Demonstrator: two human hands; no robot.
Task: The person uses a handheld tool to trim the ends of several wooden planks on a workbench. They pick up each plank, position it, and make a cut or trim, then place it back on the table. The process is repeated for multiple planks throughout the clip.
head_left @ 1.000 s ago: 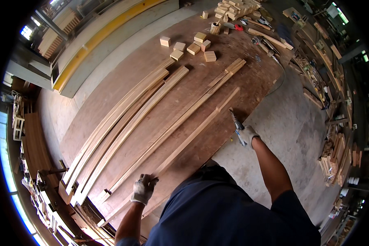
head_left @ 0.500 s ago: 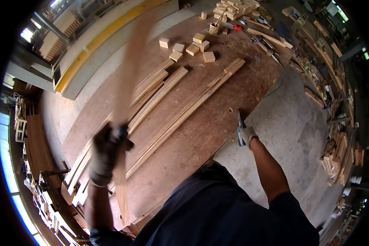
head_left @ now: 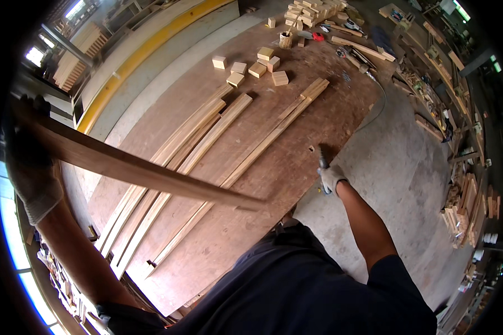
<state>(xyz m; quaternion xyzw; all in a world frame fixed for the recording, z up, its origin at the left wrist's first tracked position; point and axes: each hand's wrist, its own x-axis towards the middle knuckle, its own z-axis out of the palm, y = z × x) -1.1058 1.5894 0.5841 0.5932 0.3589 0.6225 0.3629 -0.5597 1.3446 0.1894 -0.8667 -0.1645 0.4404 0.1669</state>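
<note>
My gloved left hand (head_left: 34,173) is raised at the far left, its fingers in shadow, closed around one end of a long wooden strip (head_left: 142,172). The strip slants across the bench, its far end blurred above the near part of the tabletop. Beneath it, several pale wooden strips (head_left: 198,148) lie side by side, with another long strip (head_left: 262,146) apart to their right. My gloved right hand (head_left: 333,177) is closed on a slim hand tool (head_left: 323,161) with a dark tip, at the bench's right edge; its exact kind cannot be made out.
Several small wooden blocks (head_left: 257,69) sit toward the back of the brown workbench (head_left: 235,240). Beyond them are a pot (head_left: 285,40), a heap of blocks (head_left: 313,11) and a power tool (head_left: 349,54) with a hose (head_left: 384,106). Timber offcuts (head_left: 458,215) are stacked at right.
My left hand has swung out to the left and up, turning the strip from near upright to slanting across the bench. My right hand has shifted slightly, still gripping the tool.
</note>
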